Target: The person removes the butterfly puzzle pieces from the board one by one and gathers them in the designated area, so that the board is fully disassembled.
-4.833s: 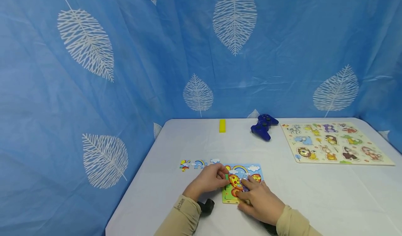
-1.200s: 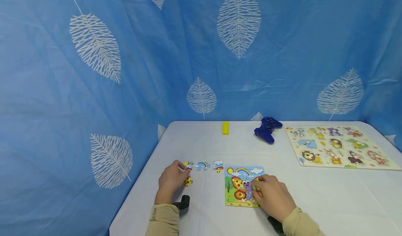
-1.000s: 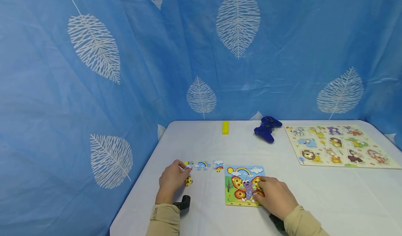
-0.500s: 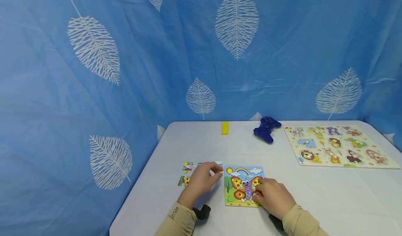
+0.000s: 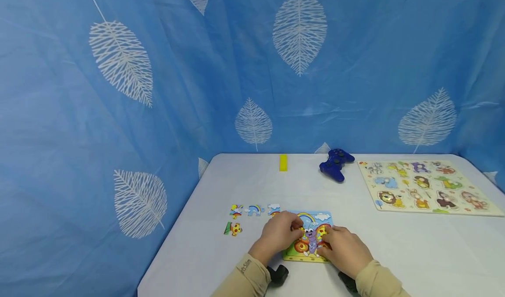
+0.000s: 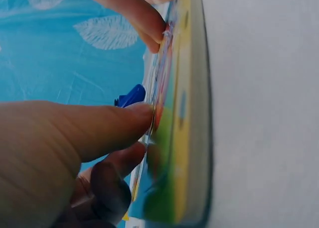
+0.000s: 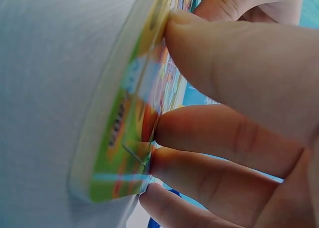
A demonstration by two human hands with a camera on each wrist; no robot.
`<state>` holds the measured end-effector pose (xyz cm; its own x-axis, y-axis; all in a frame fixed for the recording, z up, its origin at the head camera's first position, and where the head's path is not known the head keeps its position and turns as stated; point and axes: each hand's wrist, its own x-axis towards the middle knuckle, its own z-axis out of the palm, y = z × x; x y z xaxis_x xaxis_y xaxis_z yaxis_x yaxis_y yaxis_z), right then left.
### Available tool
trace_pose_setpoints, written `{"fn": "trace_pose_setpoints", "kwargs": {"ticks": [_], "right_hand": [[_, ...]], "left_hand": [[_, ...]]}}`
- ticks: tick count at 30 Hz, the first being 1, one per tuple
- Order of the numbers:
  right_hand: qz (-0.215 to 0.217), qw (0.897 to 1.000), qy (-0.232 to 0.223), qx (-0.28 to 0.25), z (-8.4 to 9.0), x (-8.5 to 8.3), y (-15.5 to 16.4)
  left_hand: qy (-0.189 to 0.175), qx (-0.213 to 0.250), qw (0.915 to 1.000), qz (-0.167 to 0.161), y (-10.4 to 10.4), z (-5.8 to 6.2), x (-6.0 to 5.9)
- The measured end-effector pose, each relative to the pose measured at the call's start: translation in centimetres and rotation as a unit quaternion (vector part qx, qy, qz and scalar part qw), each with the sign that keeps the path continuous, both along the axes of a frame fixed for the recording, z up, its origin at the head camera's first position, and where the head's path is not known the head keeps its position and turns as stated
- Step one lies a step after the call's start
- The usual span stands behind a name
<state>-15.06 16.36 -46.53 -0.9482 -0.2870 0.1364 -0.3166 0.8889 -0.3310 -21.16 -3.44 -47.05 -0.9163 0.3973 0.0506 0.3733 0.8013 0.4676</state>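
On the white table lies a small butterfly jigsaw board (image 5: 305, 258) with a yellow lower rim. My left hand (image 5: 278, 233) is over its left side; in the left wrist view, the thumb and a finger (image 6: 129, 156) touch the picture a little apart, with no piece visibly pinched. At the right side, my right hand (image 5: 349, 251) presses the board with spread thumb and fingertips. To the left lie loose jigsaw pieces: a sun piece (image 5: 236, 211), a rainbow piece (image 5: 254, 209), a cloud piece (image 5: 274, 208) partly behind the left hand, and a green-and-yellow piece (image 5: 233, 229) below.
A yellow block (image 5: 283, 162) lies near the far edge of the table. Right of it is a blue game controller (image 5: 336, 165). A larger animal peg puzzle (image 5: 428, 187) is at the far right. A blue leaf-patterned curtain (image 5: 189, 91) hangs behind.
My left hand let go of the green-and-yellow piece below the row of loose pieces, then moved right, back onto the board. My right hand has stayed at the board's right side.
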Motion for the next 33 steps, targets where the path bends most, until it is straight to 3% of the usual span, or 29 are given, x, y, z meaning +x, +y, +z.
{"fn": "trace_pose_setpoints", "kwargs": {"ticks": [5, 14, 26, 33], "right_hand": [[0.004, 1.000, -0.001, -0.005, -0.1, 0.0, 0.0], [0.001, 1.000, -0.016, -0.004, 0.2, 0.1, -0.1], [0.010, 1.000, -0.003, -0.004, 0.1, 0.1, -0.2], [0.010, 1.000, 0.005, 0.000, 0.1, 0.2, -0.1]], "left_hand": [[-0.028, 0.045, 0.9984, -0.019, -0.3, -0.8, -0.4], [-0.018, 0.081, 0.9966, -0.002, -0.3, -1.4, -0.5], [-0.006, 0.048, 0.9986, 0.021, 0.0, -1.4, -0.1], [0.010, 0.048, 0.9986, 0.018, 0.0, -1.6, 0.0]]}}
